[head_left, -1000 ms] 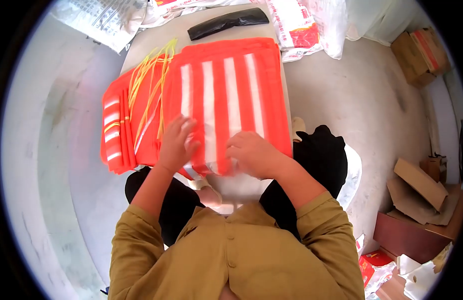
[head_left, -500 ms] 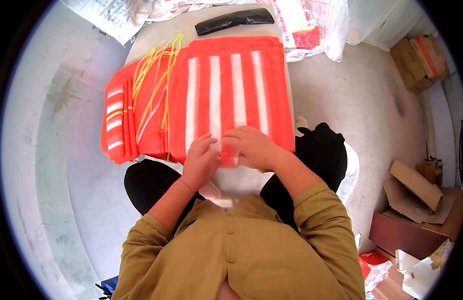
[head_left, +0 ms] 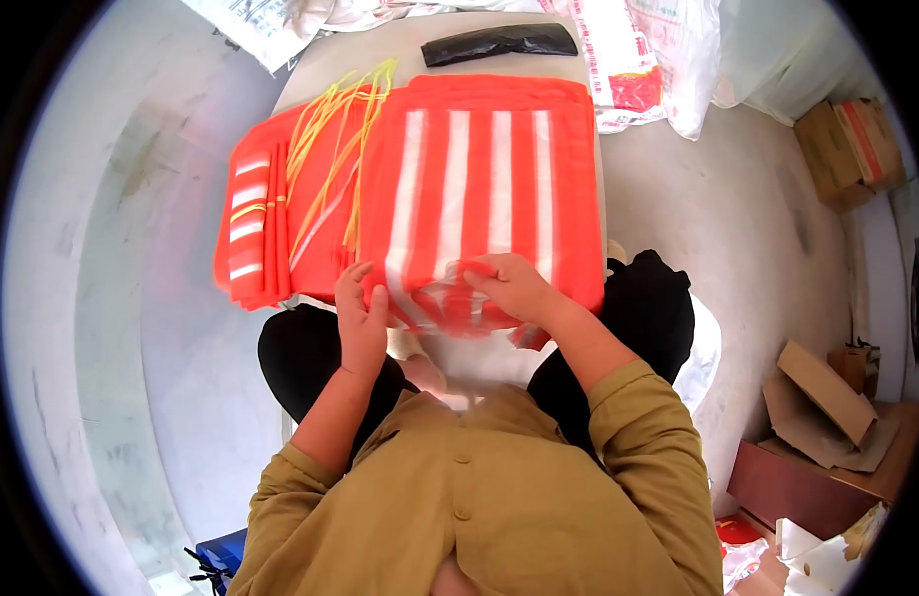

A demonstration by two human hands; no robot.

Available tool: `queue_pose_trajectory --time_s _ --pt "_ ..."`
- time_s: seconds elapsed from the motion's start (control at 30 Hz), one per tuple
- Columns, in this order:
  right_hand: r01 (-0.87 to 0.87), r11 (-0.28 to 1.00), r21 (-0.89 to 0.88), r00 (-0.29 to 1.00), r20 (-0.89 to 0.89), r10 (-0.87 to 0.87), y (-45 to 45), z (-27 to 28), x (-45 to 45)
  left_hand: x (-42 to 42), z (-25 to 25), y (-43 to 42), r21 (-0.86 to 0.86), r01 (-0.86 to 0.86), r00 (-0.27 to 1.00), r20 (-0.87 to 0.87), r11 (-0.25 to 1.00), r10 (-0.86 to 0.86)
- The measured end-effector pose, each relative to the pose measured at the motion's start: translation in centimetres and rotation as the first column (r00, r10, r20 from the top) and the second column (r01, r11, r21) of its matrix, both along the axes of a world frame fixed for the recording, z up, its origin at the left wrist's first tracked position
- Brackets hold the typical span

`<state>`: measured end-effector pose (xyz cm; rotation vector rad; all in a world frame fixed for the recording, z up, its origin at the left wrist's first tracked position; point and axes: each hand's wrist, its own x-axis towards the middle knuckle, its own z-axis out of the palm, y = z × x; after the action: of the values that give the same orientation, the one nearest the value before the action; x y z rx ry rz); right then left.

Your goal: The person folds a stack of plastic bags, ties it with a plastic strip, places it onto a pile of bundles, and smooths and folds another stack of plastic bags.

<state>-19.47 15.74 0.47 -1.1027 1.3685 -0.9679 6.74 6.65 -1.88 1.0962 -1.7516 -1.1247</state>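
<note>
1. The stack [head_left: 501, 87] is of thin, bright red sheets, lying flat at 12 o'clock from the wearer's body. It is roughly rectangular; at its 12 o'clock end, several layers show as slightly uneven edges.
2. The top sheet [head_left: 479, 189] is red with four white stripes, side by side and running from 12 to 6 o'clock. They begin short of the stack's far end, with plain red margins toward 9 and 3 o'clock.
3. Most of the top sheet lies smooth; toward 6 o'clock it is rumpled and bent, blurred and partly see-through there.
</note>
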Motion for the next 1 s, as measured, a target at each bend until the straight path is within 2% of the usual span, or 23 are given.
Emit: queue_pose_trajectory --time_s 0.03,0.07,0.17,0.27,0.37,0.47,0.53,0.57,0.63,0.7,0.73,0.83,0.93,1.0 --pt "-0.004 1.000 0.006 1.000 0.007 0.004 -0.2 -0.4 -0.1 0.4 -0.1 -0.3 0.205 -0.014 0.990 -0.133 0.979 0.042" --pt "0.018 1.000 0.003 0.999 0.037 -0.018 -0.3 -0.8 -0.1 1.0 0.0 -0.6 0.297 -0.031 0.994 -0.093 0.954 0.061" --pt "0.082 0.997 -0.010 0.989 0.123 -0.080 -0.3 -1.2 0.0 0.8 -0.2 -1.7 0.369 -0.027 0.959 -0.253 0.929 0.129" --pt "0.127 0.992 -0.025 0.971 0.205 -0.119 -0.1 -0.4 -0.2 0.4 1.5 -2.1 0.547 0.034 0.932 -0.319 0.837 0.170" --pt "0.134 0.991 -0.005 0.960 0.248 -0.129 -0.1 -0.4 -0.3 0.5 0.8 -2.9 0.642 0.108 0.921 -0.352 0.759 0.167" --pt "0.113 0.994 -0.010 0.966 0.234 -0.108 -0.2 -0.8 -0.3 -0.4 3.4 -1.1 0.684 0.023 0.954 -0.232 0.729 0.187" --pt "0.100 0.995 -0.015 0.974 0.207 -0.095 -0.3 -1.0 -0.2 1.6 2.7 -0.9 0.656 0.029 0.995 -0.090 0.754 0.040" --pt "0.049 0.999 -0.020 0.995 0.084 -0.047 -0.3 -1.1 -0.2 2.5 2.3 -0.6 0.643 0.033 0.999 -0.015 0.765 -0.031" --pt "-0.058 0.998 -0.014 0.985 -0.164 0.055 -0.4 -1.4 -0.3 3.1 1.6 0.6 0.595 0.047 0.999 -0.022 0.803 -0.042" --pt "-0.281 0.924 -0.258 0.897 -0.413 0.157 -0.5 -1.3 -0.4 4.2 0.9 1.4 0.572 0.098 0.995 -0.033 0.814 -0.097" --pt "-0.403 0.845 -0.351 0.827 -0.535 0.173 -0.5 -1.2 -0.3 4.9 1.2 1.4 0.523 0.069 0.981 0.119 0.850 -0.153" --pt "-0.390 0.829 -0.402 0.796 -0.600 0.083 -0.1 -0.9 0.4 5.6 2.7 1.6 0.508 0.086 0.957 0.198 0.857 -0.214" --pt "-0.404 0.819 -0.407 0.767 -0.639 0.061 0.2 -0.1 1.2 4.9 4.9 1.8 0.582 0.133 0.986 0.007 0.802 -0.169" --pt "-0.407 0.746 -0.528 0.794 -0.608 0.003 0.7 1.0 2.8 4.6 5.6 1.1 0.579 0.170 0.972 0.033 0.797 -0.231"
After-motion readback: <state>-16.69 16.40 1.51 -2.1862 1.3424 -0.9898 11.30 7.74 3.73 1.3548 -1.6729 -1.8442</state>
